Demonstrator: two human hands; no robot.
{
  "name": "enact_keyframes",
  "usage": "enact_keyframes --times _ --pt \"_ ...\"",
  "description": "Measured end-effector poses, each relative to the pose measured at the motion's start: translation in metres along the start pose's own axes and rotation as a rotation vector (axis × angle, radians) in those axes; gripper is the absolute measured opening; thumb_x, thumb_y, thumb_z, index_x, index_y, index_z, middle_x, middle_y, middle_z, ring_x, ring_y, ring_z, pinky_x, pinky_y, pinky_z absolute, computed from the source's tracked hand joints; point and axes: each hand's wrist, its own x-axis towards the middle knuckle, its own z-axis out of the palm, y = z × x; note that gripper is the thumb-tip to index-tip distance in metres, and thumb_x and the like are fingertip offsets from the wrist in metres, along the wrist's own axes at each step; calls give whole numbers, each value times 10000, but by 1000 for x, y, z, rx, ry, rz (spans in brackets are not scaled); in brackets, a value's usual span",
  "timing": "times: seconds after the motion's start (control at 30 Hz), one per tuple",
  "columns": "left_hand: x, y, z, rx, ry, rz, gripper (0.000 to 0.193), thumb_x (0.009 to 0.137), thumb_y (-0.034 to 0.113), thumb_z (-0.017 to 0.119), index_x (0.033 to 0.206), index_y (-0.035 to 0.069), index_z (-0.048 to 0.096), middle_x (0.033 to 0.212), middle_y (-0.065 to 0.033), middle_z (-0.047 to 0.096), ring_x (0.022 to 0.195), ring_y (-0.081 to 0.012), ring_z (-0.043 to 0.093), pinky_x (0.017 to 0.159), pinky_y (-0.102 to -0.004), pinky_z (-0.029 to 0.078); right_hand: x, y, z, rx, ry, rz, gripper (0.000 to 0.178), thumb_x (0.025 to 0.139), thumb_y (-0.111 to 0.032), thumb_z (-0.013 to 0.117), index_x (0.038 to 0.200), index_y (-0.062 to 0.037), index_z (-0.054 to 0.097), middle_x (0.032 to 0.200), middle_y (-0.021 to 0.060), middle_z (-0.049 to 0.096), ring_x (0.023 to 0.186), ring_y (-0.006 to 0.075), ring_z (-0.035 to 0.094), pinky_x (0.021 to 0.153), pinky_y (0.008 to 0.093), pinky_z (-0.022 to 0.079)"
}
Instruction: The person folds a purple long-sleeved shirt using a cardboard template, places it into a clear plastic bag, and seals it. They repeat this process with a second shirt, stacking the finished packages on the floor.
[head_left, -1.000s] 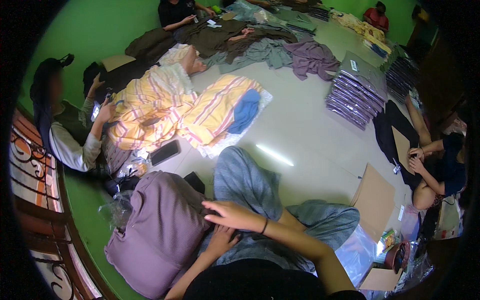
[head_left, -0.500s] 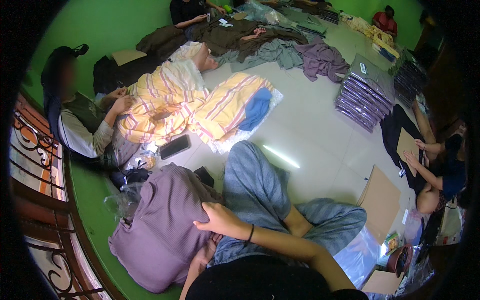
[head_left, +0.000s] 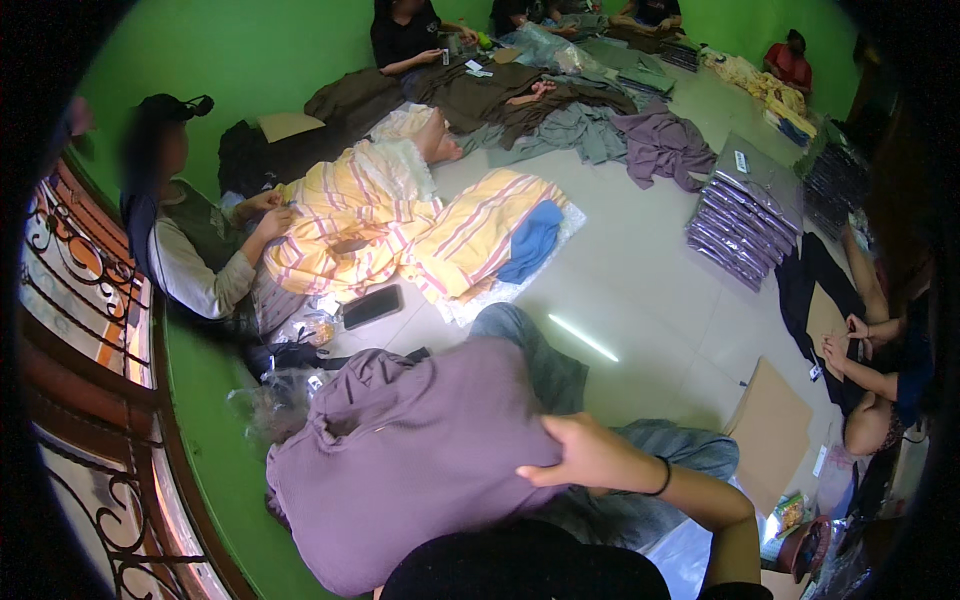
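Observation:
A mauve ribbed garment (head_left: 430, 450), with its neckline toward the upper left, lies spread in a bundle across my lap. My right hand (head_left: 585, 455), with a dark band at its wrist, grips the garment's right edge, thumb on top and the other fingers mostly hidden. Covered by the cloth, my left hand does not show. My crossed legs in grey-blue trousers (head_left: 570, 370) are partly under the garment.
A person to my left handles yellow striped cloth (head_left: 450, 240). A phone (head_left: 372, 307) lies near a clear plastic bag (head_left: 275, 400). On the right are brown cardboard sheets (head_left: 770, 430), a stack of bagged garments (head_left: 740, 215) and a co-worker's hands (head_left: 850, 350). Other people sit farther back.
The garment has shifted right over my legs and turned to show its neckline. My right hand has moved right with its edge. My left hand has gone from view beneath it.

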Motion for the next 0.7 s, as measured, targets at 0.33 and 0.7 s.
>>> enact_keyframes --times 0.33,0.7 --pt "72 30 28 911 38 107 592 801 331 498 1284 73 273 1302 -138 320 1146 -270 375 970 -371 276 -107 -7 -84 -62 513 325 474 615 -263 716 924 48 535 761 155 593 701 181 574 652 288 452" --pt "272 66 206 1914 -714 744 613 787 327 521 1285 69 274 1314 -153 299 1154 -280 369 975 -361 275 -189 59 -141 -151 1042 406 538 633 -75 692 1099 57 459 976 99 570 898 143 523 818 280 414"
